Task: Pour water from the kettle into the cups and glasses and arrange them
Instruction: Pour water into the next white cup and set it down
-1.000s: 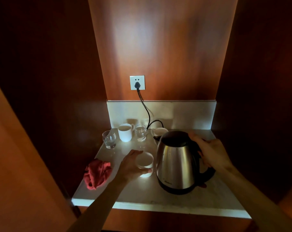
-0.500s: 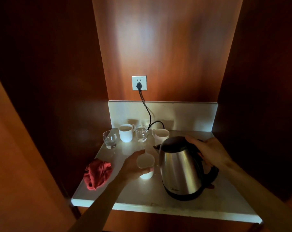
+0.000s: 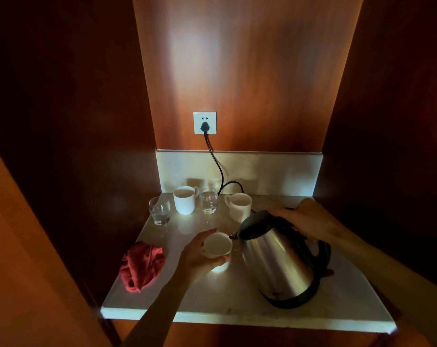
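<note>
Tilting heavy steel kettle [image 3: 282, 261] by rear handle in gripping right hand [image 3: 310, 221], spout nearing fragile cup [image 3: 217, 246] gripped by left hand [image 3: 197, 256].

Kettle [image 3: 280, 261] now tilted toward cup [image 3: 217, 245]

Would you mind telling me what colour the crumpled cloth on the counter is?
The cloth is red, seen in the head view, the only one.

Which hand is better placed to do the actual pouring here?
The right hand: it grips the handle of the tilted stainless steel kettle, spout at the white cup, which the left hand holds steady.
</note>
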Available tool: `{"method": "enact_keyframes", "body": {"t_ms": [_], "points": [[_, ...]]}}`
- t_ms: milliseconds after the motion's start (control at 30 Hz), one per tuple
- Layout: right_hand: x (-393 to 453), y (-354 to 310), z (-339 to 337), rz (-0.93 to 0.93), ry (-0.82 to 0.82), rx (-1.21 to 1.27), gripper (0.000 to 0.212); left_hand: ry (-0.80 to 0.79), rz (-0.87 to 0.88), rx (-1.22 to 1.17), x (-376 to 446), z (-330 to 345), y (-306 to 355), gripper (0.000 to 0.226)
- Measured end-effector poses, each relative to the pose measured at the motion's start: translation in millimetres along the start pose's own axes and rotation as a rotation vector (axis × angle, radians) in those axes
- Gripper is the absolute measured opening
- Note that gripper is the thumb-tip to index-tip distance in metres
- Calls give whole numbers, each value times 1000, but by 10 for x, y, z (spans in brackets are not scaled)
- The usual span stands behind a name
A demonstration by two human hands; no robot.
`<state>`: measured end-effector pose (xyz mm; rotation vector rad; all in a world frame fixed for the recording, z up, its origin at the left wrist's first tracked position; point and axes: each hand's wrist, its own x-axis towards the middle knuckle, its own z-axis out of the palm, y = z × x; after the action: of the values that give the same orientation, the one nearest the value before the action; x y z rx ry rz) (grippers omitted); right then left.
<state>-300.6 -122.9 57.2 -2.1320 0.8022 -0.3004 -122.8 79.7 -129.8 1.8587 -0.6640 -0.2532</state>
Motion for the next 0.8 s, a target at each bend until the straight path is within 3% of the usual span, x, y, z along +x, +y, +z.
{"method": "enact_keyframes", "body": {"t_ms": [200, 533, 800], "points": [[-35, -190, 16, -79, -63, -94, 37, 15, 30, 48, -18, -9, 32, 90], [-63, -299, 99, -187, -109, -192, 52, 21, 75, 126, -2, -36, 74, 84], [0, -340, 118, -211, -89, -335, 34, 17, 89, 102, -7, -34, 75, 86]]}}
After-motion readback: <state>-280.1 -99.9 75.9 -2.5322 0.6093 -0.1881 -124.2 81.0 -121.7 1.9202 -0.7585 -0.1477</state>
